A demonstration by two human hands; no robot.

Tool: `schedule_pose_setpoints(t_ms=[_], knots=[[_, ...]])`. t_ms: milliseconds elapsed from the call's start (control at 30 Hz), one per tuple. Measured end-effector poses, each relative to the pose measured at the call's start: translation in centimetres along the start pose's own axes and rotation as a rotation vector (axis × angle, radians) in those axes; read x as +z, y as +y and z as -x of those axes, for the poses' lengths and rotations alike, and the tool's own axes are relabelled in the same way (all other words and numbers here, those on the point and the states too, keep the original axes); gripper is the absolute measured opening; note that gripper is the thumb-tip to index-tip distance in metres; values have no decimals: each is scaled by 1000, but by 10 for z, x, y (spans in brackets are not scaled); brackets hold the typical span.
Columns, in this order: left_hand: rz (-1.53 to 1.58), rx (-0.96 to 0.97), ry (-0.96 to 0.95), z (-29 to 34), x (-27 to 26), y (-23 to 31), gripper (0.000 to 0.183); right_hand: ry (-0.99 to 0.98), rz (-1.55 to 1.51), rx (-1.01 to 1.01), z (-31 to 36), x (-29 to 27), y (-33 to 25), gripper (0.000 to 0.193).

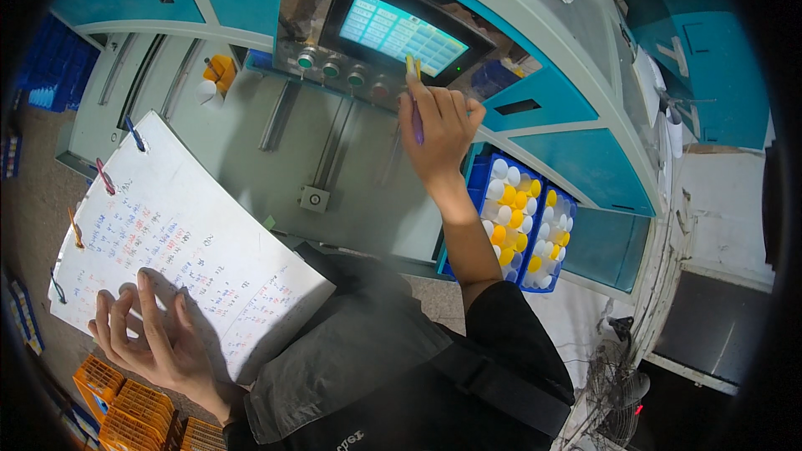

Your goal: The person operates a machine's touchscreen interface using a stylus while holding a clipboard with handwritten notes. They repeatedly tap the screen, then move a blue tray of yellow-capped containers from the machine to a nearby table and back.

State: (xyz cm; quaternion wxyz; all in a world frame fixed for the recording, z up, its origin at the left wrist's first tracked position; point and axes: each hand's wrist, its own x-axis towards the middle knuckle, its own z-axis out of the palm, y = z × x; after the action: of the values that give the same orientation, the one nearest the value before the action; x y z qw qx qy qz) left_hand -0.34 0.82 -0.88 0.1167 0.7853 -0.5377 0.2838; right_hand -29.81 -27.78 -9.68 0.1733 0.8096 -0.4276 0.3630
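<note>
A ring-bound notebook (pixel 213 221) lies tilted at the left, its white page covered in blue and red handwriting and its edge held by coloured rings. My left hand (pixel 159 347) rests on the lower part of that page, fingers spread and pointing at the lines. Up and to the right, my right hand (pixel 441 121) is closed around a slim pen (pixel 418 127) with a purple barrel and a yellow end. The yellow end is at the lower edge of a lit touchscreen (pixel 405 33) on the machine panel; whether it touches the glass I cannot tell.
Green push buttons (pixel 332 67) and a red one sit below the screen. Blue crates (pixel 523 280) of white and yellow cylindrical pieces stand right of my forearm. The machine bed (pixel 242 129) carries metal rails. Orange baskets (pixel 138 413) are at lower left, a fan (pixel 625 397) at lower right.
</note>
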Motion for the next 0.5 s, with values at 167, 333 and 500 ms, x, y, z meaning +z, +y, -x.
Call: schedule_pose_setpoints(t_ms=[167,333,500], knots=[[15,-5,6,1,1,-1,51,-42,43,79,9,-12,3,23],[15,-2,-4,0,-1,0,51,12,31,75,2,-19,3,25],[-2,12,6,-2,-1,1,52,114,12,10,-19,-18,5,29]])
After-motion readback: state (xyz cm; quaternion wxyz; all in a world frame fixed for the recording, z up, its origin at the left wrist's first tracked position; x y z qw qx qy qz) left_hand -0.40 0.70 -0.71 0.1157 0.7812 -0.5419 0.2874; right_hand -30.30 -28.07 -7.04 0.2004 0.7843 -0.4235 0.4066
